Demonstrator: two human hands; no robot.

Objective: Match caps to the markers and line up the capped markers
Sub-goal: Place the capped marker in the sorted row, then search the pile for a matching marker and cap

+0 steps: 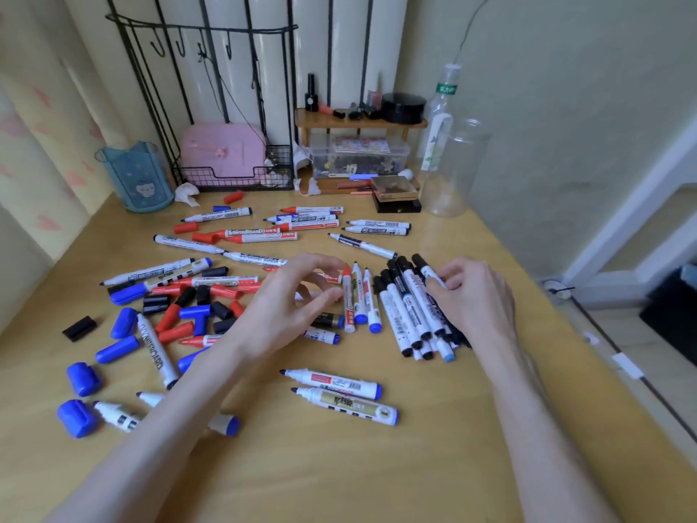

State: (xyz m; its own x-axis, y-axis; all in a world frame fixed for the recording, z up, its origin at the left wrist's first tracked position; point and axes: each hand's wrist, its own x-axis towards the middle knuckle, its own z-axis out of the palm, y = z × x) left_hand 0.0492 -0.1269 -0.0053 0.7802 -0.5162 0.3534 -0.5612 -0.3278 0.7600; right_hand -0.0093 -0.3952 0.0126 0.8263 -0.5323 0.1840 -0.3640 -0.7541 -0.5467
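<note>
Our left hand (pixel 286 307) has loose fingers; our right hand (pixel 479 296) holds a black marker (pixel 424 266) pointing away. Red marker (pixel 252 232) says "WHITEBOARD".

Right hand (pixel 479 300) grips capped-marker row (pixel 409 303). Three uncapped markers (pixel 358 296) just left of the grip; loose caps (pixel 190 314) far left; two uncapped markers (pixel 332 381) nearer the person.

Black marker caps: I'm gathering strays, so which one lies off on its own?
The black plastic cap at far left, alone on the wooden table; the other black caps lie clustered among red caps.
</note>
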